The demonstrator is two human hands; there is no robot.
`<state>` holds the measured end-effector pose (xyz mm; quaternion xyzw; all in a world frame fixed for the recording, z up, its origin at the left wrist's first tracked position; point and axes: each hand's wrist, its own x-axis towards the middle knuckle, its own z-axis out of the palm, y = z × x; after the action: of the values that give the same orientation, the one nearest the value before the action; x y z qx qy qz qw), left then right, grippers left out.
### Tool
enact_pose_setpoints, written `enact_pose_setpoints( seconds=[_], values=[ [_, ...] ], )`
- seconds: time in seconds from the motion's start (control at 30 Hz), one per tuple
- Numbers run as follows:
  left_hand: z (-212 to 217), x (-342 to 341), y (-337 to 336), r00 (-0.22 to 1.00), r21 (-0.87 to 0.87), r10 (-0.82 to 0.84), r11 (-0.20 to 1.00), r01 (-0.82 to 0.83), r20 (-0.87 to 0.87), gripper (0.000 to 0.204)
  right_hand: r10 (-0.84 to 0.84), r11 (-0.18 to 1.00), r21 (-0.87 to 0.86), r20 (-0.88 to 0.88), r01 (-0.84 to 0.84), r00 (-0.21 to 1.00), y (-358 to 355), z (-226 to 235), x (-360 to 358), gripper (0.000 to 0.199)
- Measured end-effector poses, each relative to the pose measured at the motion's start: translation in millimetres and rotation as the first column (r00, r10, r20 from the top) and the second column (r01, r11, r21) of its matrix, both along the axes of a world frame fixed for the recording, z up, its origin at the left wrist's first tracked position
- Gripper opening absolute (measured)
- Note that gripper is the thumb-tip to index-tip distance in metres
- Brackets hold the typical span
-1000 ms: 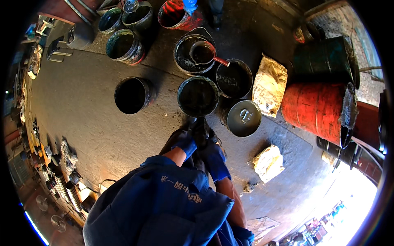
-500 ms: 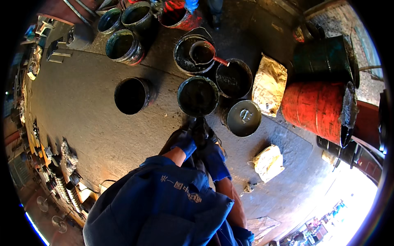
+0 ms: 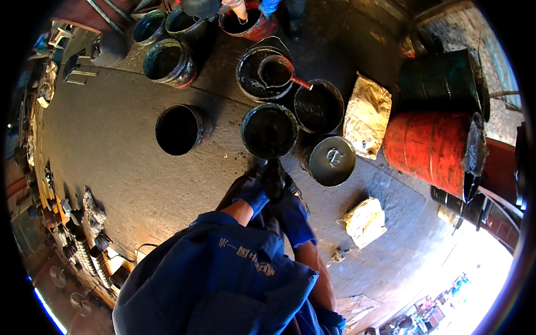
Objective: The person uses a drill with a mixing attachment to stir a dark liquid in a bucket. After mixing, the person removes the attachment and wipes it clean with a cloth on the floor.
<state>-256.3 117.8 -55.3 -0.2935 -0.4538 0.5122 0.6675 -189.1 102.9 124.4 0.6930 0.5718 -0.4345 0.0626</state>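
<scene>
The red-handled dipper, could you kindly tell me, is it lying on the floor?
No, the red-handled dipper sits at the mouth of a dark bucket, its handle reaching past the rim.

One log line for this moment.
blue-gloved left hand, blue-gloved right hand: together, grip unclear | nearest: round dark bucket, ahead | right: red metal drum

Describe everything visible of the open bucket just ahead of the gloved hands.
The open bucket is round and dark, with a smeared, greenish-grey rim; its material is unclear. It stands on the floor, mouth up. The inside looks nearly black, so any contents are hard to make out. The gloved hands are close to its near side; whether they touch it cannot be told.
</scene>
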Motion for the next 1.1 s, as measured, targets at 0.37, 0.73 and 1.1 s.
enact_pose_setpoints(
  seconds=[0.37,0.73,1.1],
  values=[
    [-42.8,-23.2,-19.8,0.895,-0.383,-0.378,0.883,0.271,-0.237,0.028,-0.018,0.999,-0.033,-0.008,0.018,1.000,5.0,-4.3,1.7,0.034],
    [-55.5,-14.5,-20.4,0.713,-0.616,-0.621,0.711,0.338,-0.325,0.025,-0.069,0.997,-0.046,0.009,0.069,0.998,7.1,-6.8,11.5,0.037],
    [-50.4,-9.2,-16.4,0.809,-0.573,-0.568,0.718,0.395,-0.153,0.029,-0.096,0.992,-0.084,0.031,0.099,0.995,12.1,-8.6,15.6,0.039]
  ],
)
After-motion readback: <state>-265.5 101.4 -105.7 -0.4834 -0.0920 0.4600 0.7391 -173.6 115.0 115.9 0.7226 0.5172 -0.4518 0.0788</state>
